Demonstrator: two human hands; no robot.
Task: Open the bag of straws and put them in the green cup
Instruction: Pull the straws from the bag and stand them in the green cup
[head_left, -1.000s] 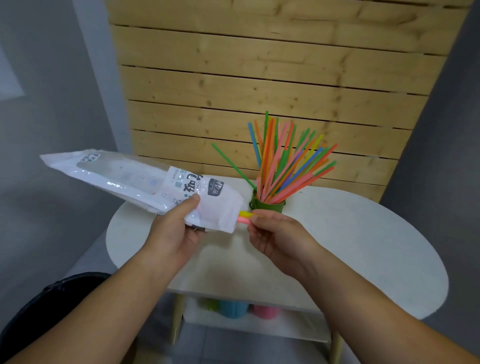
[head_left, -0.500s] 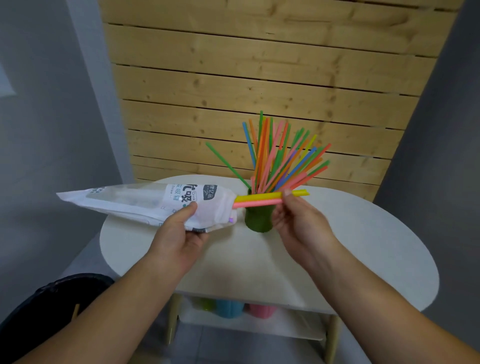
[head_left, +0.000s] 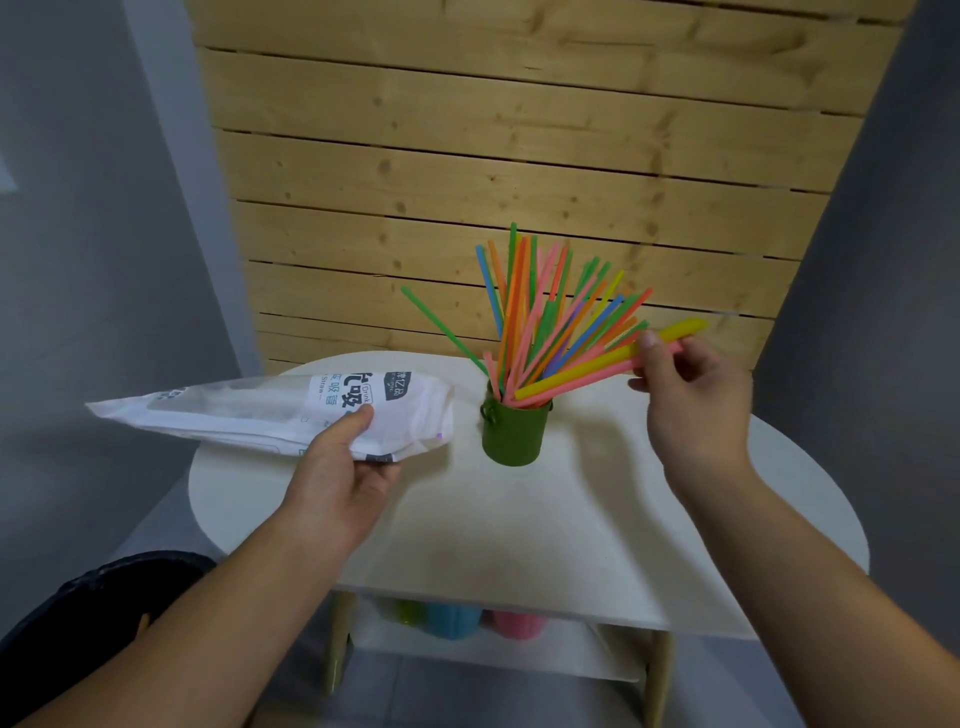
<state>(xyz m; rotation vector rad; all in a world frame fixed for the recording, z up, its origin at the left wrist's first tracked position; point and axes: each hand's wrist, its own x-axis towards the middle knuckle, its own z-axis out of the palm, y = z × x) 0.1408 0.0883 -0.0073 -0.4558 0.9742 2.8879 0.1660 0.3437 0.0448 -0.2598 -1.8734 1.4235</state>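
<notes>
A green cup (head_left: 514, 436) stands on the white table (head_left: 545, 519), filled with several coloured straws (head_left: 535, 312) fanning upward. My left hand (head_left: 337, 473) holds the white straw bag (head_left: 270, 410) near its open end, left of the cup, lying almost level. My right hand (head_left: 691, 395), to the right of the cup, pinches a yellow straw (head_left: 597, 366) and a pink straw (head_left: 582, 382) by their upper ends. Their lower ends rest at the cup's rim among the other straws. A small purple bit shows at the bag's mouth.
A wooden slat wall (head_left: 493, 156) rises right behind the table. A lower shelf holds a blue cup (head_left: 452, 621) and a pink cup (head_left: 514, 623). A black bin (head_left: 78, 623) sits at the lower left beside the table.
My right hand has drawn the yellow and pink straws fully out of the bag and swung them right, their lower ends now at the cup. The bag has dropped slightly.
</notes>
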